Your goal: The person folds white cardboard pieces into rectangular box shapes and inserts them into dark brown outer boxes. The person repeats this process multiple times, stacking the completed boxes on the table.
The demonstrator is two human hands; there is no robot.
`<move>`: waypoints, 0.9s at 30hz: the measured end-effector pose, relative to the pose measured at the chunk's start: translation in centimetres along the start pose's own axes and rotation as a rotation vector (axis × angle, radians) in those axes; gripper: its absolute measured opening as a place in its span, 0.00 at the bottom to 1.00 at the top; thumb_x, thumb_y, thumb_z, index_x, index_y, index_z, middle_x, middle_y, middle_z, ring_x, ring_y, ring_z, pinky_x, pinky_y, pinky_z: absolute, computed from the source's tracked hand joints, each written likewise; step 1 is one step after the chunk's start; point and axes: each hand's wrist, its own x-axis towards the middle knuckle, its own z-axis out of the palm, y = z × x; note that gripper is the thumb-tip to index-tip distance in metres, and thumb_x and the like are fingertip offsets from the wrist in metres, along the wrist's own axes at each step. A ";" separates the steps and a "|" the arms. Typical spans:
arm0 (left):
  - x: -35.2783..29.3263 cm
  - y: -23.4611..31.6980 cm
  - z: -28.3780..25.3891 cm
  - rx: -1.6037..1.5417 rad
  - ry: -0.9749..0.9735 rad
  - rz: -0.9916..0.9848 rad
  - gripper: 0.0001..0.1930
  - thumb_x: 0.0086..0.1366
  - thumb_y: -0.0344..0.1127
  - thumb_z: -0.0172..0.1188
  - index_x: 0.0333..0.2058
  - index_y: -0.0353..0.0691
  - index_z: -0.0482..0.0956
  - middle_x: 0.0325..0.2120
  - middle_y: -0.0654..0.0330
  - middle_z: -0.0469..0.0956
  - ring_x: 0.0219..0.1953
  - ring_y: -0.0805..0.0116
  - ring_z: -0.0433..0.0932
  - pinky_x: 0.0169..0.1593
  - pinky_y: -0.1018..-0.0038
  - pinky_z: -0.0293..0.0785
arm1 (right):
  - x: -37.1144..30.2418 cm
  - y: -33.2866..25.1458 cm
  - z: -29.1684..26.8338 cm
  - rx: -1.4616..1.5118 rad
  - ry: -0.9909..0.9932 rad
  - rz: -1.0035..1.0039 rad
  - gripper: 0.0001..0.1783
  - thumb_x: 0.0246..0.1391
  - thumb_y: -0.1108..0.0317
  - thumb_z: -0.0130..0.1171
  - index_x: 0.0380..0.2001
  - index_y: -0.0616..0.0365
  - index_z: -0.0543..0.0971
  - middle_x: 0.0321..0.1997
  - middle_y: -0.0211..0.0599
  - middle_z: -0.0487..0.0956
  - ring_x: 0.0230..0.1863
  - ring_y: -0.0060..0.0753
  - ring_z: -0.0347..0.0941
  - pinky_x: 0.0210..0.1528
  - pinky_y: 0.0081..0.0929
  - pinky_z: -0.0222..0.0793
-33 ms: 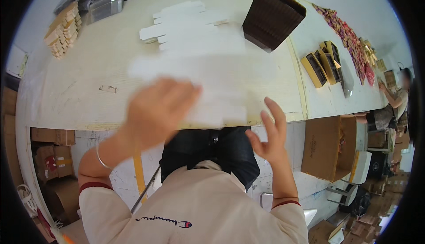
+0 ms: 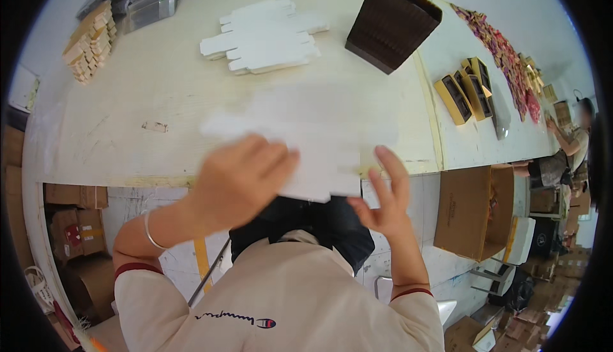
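Drawing toward the lower frame, the flat white card blank [image 2: 316, 151] now shows apart from the notched white card stack [image 2: 268, 36] at upper centre, overhanging the cream-topped table [image 2: 108, 144]. Left hand [image 2: 239, 176]: blurred, grip I can't tell; right hand [image 2: 389, 205]: fingers spread beside it.

Two bare hands: one left hand [image 2: 239, 172], one right hand [image 2: 387, 194]. One blurred white flat card blank [image 2: 313, 157] at centre. One stack of white die-cut card blanks [image 2: 265, 38] toward eleven o'clock, sheets uncountable; one tall dark-brown stack [image 2: 394, 25] at one; at least three gold rectangular boxes with dark inserts [image 2: 452, 100] at two.
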 end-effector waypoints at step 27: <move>-4.5 3.1 5.3 -0.066 -0.013 -0.149 0.19 0.51 0.30 0.61 0.45 0.44 0.77 0.44 0.60 0.73 0.43 0.64 0.72 0.47 0.66 0.68 | -3.0 -0.3 3.3 -0.135 -0.127 -0.090 0.22 0.36 0.75 0.65 0.41 0.57 0.82 0.36 0.34 0.71 0.37 0.34 0.69 0.37 0.30 0.68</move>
